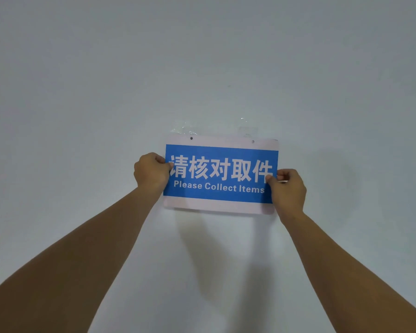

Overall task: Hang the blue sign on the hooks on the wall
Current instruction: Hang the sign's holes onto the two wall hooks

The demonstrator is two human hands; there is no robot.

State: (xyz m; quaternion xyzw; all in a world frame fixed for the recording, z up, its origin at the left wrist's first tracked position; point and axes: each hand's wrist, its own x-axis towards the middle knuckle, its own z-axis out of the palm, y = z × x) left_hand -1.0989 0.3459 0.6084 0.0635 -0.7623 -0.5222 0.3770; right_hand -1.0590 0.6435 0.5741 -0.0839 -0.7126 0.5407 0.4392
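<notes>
Against a plain pale wall (82, 92), blue sign (220, 174) pinched at its edges by left grip (151, 173) and right grip (287, 188), clear hooks (245, 128) above

bare wall (82, 92) all round, clear hooks (246, 127) above sign (221, 174)
</notes>
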